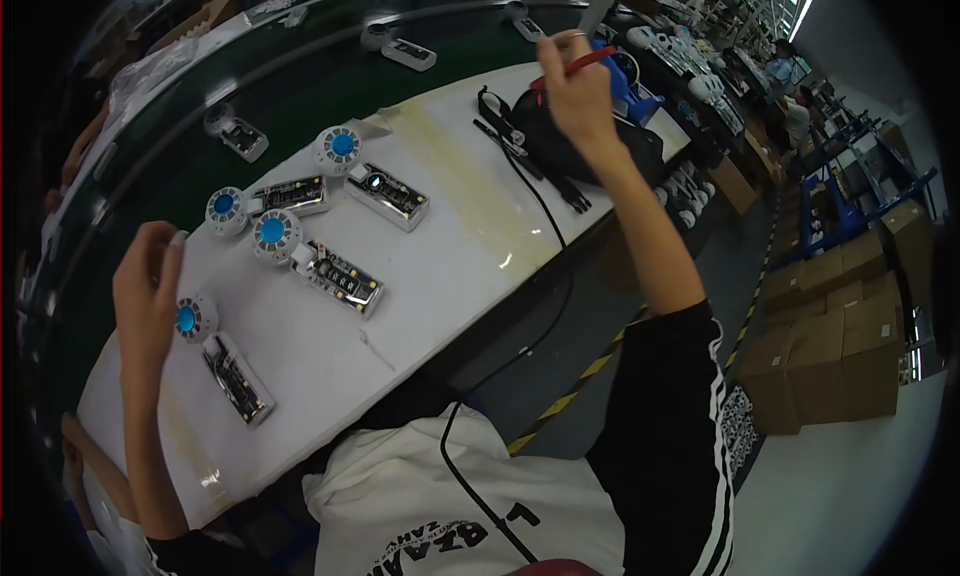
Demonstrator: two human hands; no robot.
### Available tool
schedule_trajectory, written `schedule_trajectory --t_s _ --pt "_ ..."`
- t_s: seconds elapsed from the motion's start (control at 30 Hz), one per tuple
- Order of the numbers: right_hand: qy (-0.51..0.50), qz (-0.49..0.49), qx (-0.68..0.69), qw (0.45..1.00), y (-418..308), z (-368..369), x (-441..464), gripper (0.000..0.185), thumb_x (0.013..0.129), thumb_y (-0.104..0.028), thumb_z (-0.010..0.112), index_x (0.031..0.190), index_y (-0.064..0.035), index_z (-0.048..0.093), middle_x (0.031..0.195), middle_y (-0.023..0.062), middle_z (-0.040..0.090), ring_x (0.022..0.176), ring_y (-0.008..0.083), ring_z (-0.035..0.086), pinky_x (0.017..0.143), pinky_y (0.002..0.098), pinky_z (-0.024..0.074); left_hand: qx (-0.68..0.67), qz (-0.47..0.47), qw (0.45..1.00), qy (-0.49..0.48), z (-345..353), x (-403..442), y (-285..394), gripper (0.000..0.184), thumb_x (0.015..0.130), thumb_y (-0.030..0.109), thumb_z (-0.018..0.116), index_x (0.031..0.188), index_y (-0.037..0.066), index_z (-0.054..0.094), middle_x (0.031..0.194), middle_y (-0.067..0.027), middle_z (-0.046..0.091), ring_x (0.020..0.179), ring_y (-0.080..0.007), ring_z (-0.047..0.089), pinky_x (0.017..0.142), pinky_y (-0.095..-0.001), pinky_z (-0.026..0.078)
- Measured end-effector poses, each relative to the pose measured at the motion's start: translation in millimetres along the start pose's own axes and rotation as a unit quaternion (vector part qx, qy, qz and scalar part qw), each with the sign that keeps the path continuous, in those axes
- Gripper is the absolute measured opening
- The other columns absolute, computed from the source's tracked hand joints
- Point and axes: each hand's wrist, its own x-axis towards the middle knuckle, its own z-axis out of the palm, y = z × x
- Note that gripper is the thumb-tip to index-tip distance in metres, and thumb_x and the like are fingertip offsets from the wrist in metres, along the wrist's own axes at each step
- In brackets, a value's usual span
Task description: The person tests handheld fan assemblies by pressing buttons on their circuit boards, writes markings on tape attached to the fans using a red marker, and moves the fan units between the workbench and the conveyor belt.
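My right hand (580, 96) is raised over the far right part of the white table (450, 266), closed around a slim red tool (590, 60) whose exact kind I cannot make out. Beneath it lie a black pouch (635, 148) and a blue object (630, 86), partly covered. My left hand (145, 286) hovers at the table's left edge, fingers loosely bent with a gap to the thumb; nothing shows in it. Nearest to it is a white device with a round blue-centred head (190, 318) and an exposed circuit board (238, 378). Several similar devices (340, 281) lie farther along.
Behind the table runs a green conveyor belt (310, 81) carrying more white device parts (408, 54). A black cable (545, 216) crosses the table and hangs in front of my shirt. Cardboard boxes (820, 346) are stacked at right. Another person's arm (100, 466) shows at lower left.
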Motion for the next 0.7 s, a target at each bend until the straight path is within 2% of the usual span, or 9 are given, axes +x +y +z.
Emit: schedule_trajectory --t_s 0.07,0.1,0.13,0.23,0.43,0.53,0.63,0.67,0.7 --pt "0.073 -0.003 -0.144 0.987 86.0 -17.7 53.3 0.039 0.081 -0.038 0.061 0.09 -0.0007 0.057 0.072 0.0165 0.064 0.069 0.0285 0.064 0.061 0.0367 0.0488 0.012 -0.052 0.998 0.024 -1.3 40.6 -60.8 0.029 0.087 0.03 0.053 0.096 0.002 0.057 0.072 -0.0043 0.053 0.064 -0.0134 0.049 0.059 -0.029 0.039" --pt "0.111 -0.009 -0.216 0.97 128.2 -26.8 77.8 0.042 0.078 -0.038 0.065 0.091 0.0007 0.058 0.074 0.0164 0.064 0.071 0.0279 0.065 0.063 0.035 0.0486 0.063 -0.17 0.983 -0.003 -1.3 62.9 -94.9 0.042 0.086 0.042 0.051 0.096 0.002 0.057 0.075 -0.0061 0.053 0.065 -0.0147 0.049 0.059 -0.0295 0.04" --pt "0.103 0.04 -0.232 0.966 154.8 -37.5 97.2 0.046 0.075 -0.041 0.067 0.092 0.0007 0.059 0.075 0.0168 0.065 0.073 0.0292 0.065 0.065 0.0366 0.0488 0.113 -0.285 0.951 -0.033 0.1 78.8 -124.3 0.054 0.084 0.053 0.049 0.097 0.002 0.056 0.077 -0.0079 0.053 0.066 -0.016 0.05 0.059 -0.03 0.04" --pt "0.078 0.119 -0.29 0.946 208.0 -53.1 137.0 0.051 0.073 -0.046 0.066 0.098 -0.0027 0.057 0.085 0.0184 0.064 0.08 0.0346 0.062 0.069 0.043 0.0487 0.053 -0.421 0.904 -0.049 17.8 110.4 -185.6 0.075 0.074 0.068 0.048 0.103 -0.001 0.054 0.087 -0.0147 0.056 0.073 -0.0204 0.055 0.063 -0.0312 0.044" --pt "-0.006 0.097 -0.352 0.931 286.1 -33.7 164.3 0.057 0.068 -0.048 0.071 0.094 -0.0003 0.053 0.089 0.0212 0.062 0.087 0.0382 0.06 0.071 0.0428 0.0473 0.1 -0.411 0.906 -0.002 65.9 139.9 -226.3 0.089 0.069 0.069 0.055 0.11 -0.01 0.05 0.099 -0.0229 0.057 0.087 -0.0267 0.059 0.072 -0.0337 0.048" --pt "-0.083 0.019 -0.259 0.962 312.8 -26.9 165.6 0.057 0.064 -0.047 0.075 0.086 0.0019 0.055 0.079 0.0178 0.061 0.072 0.0324 0.06 0.066 0.0394 0.0467 0.064 -0.425 0.902 -0.043 56.4 149.6 -187.6 0.074 0.07 0.054 0.066 0.107 -0.009 0.051 0.097 -0.0209 0.06 0.086 -0.0253 0.06 0.071 -0.0342 0.049" --pt "-0.196 0.147 -0.282 0.928 292.7 -32.6 179.4 0.055 0.063 -0.045 0.078 0.08 0.0036 0.058 0.075 0.0126 0.062 0.07 0.0225 0.06 0.066 0.0341 0.0465 0.059 -0.433 0.898 -0.059 58.2 157.7 -195.5 0.063 0.074 0.048 0.064 0.108 -0.004 0.053 0.1 -0.0195 0.059 0.088 -0.0238 0.059 0.074 -0.0341 0.047" --pt "-0.186 0.092 -0.206 0.956 299.1 -36.0 177.2 0.058 0.064 -0.044 0.077 0.087 0.0046 0.058 0.08 0.0131 0.062 0.071 0.0199 0.058 0.064 0.0324 0.0452 0.025 -0.438 0.898 -0.044 59.0 163.0 -200.3 0.063 0.075 0.05 0.061 0.108 -0.004 0.054 0.101 -0.0191 0.058 0.089 -0.0238 0.059 0.072 -0.0334 0.046" --pt "-0.082 0.094 -0.302 0.945 336.8 -50.7 180.5 0.056 0.066 -0.041 0.076 0.094 0.0036 0.057 0.084 0.0134 0.061 0.072 0.0203 0.058 0.064 0.0324 0.0451 -0.007 -0.442 0.897 -0.031 60.9 160.0 -203.6 0.063 0.076 0.051 0.058 0.108 -0.003 0.054 0.102 -0.0188 0.058 0.089 -0.0238 0.058 0.07 -0.0328 0.046"
